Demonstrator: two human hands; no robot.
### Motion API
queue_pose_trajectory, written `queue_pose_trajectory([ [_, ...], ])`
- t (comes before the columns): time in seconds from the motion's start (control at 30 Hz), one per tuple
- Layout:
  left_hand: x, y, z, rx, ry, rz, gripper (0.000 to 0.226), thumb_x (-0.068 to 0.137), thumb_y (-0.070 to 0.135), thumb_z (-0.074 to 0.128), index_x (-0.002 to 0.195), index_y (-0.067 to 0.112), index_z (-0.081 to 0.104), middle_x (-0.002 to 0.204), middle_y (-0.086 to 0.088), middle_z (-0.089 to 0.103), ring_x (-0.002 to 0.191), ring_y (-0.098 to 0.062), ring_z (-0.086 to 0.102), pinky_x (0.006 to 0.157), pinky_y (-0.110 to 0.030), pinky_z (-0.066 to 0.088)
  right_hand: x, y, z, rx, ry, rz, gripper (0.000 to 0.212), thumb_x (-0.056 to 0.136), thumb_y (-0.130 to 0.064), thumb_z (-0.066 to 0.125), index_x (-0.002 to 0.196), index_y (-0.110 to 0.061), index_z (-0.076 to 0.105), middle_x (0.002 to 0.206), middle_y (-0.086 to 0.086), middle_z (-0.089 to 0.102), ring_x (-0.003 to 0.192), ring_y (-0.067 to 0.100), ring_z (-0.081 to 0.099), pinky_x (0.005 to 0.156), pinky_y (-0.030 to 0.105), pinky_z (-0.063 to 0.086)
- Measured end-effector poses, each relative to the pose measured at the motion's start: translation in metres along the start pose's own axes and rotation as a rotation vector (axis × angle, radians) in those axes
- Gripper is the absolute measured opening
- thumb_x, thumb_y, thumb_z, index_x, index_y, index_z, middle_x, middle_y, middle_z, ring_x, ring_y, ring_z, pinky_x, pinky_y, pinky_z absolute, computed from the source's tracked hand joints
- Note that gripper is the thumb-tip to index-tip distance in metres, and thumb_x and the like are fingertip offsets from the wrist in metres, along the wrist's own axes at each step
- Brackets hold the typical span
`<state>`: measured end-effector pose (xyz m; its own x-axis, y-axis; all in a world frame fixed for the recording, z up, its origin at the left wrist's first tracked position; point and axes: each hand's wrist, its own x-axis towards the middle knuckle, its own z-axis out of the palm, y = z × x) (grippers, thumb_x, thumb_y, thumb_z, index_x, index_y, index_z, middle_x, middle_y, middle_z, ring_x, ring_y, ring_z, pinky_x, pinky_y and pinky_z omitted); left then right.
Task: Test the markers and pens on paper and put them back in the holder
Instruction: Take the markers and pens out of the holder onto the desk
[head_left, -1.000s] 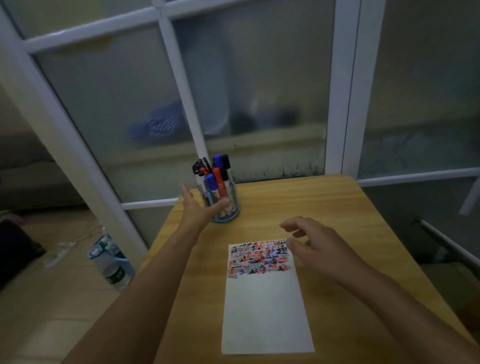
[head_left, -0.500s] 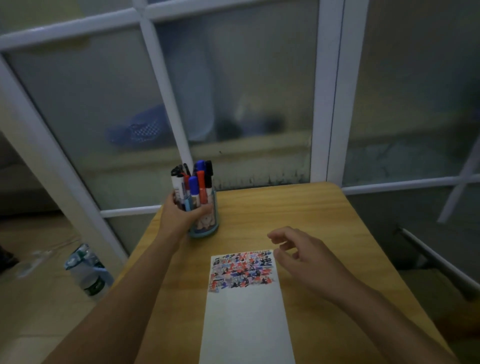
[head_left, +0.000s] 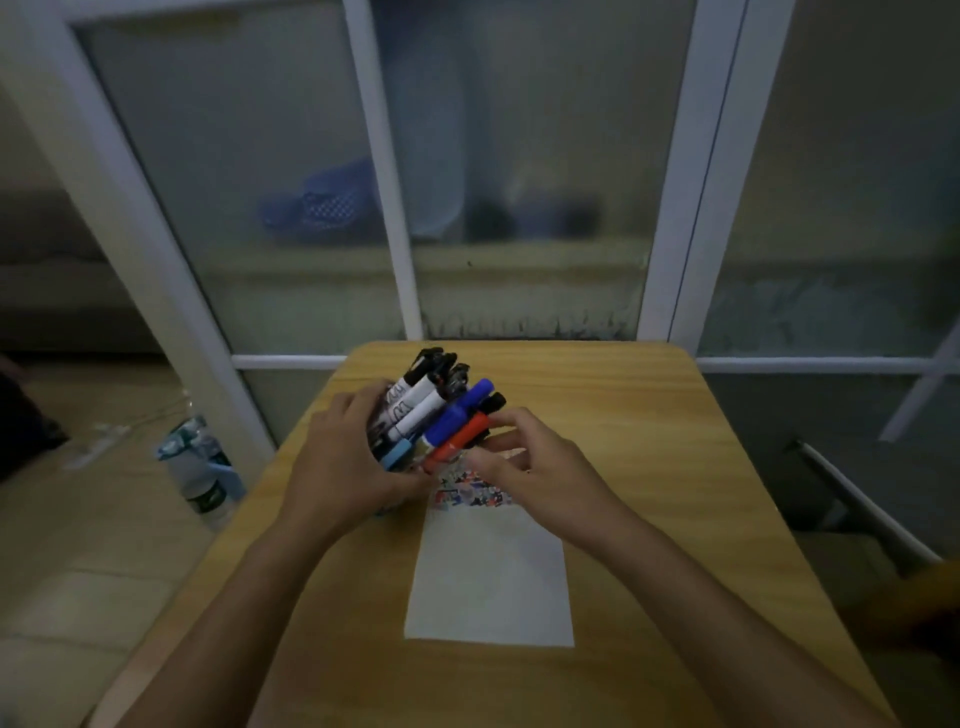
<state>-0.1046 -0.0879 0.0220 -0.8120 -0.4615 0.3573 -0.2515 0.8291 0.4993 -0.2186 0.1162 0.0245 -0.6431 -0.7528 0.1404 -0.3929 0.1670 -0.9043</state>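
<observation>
Left hand (head_left: 345, 467): fingers curled round the holder (head_left: 395, 457), which is tipped so its open end faces the far edge of the tabletop (head_left: 675, 467).
Right hand (head_left: 530, 467): fingers bent, pinching the red marker (head_left: 457, 441) at the holder's mouth.
Markers: white ones with black caps (head_left: 415, 402) fan out of the holder; blue marker (head_left: 460, 410) lies just beside the red one.
Paper (head_left: 493, 577): flat at mid-tabletop, near end blank; coloured scribbles (head_left: 467, 491) at its far end, partly under both hands.
Floor, left of table: plastic bottle (head_left: 200, 475).
</observation>
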Motion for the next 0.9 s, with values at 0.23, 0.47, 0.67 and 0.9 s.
queue_pose_trajectory([
  [0.23,-0.003,0.001,0.007,0.112,0.009,0.087,0.106,0.055,0.052,0.087,0.144,0.031,0.034,0.127,0.006,0.045,0.111,-0.015,0.04,0.088,-0.029,0.038,0.001,0.006,0.013,0.073,0.101,0.079,0.029,0.09,-0.042,0.07,0.11,-0.028,0.056,0.099,-0.008,0.071,0.083,0.001,0.07,0.072,0.029,0.061],
  [0.47,0.013,0.002,0.012,0.054,-0.043,0.086,0.11,0.055,0.052,0.087,0.146,0.035,0.029,0.133,0.007,0.041,0.112,-0.014,0.044,0.093,-0.041,0.05,0.011,0.015,0.016,0.141,0.209,0.158,0.016,0.092,-0.031,0.068,0.103,-0.024,0.06,0.095,-0.002,0.074,0.083,0.008,0.073,0.076,0.044,0.062],
  [0.67,0.018,0.003,0.018,0.138,-0.017,0.098,0.111,0.054,0.057,0.084,0.147,0.039,0.027,0.131,0.007,0.042,0.112,-0.015,0.043,0.09,-0.043,0.049,0.017,0.018,0.012,0.269,0.202,0.16,0.016,0.095,-0.024,0.066,0.108,-0.023,0.057,0.094,0.004,0.075,0.081,0.014,0.075,0.073,0.044,0.063],
  [0.9,0.021,-0.001,0.015,0.057,-0.045,0.055,0.112,0.05,0.071,0.072,0.147,0.038,0.027,0.13,0.006,0.042,0.112,-0.014,0.043,0.092,-0.043,0.048,0.021,0.021,0.014,0.255,0.257,0.025,0.016,0.096,-0.022,0.066,0.11,-0.029,0.066,0.098,0.003,0.074,0.081,0.016,0.075,0.067,0.03,0.061],
])
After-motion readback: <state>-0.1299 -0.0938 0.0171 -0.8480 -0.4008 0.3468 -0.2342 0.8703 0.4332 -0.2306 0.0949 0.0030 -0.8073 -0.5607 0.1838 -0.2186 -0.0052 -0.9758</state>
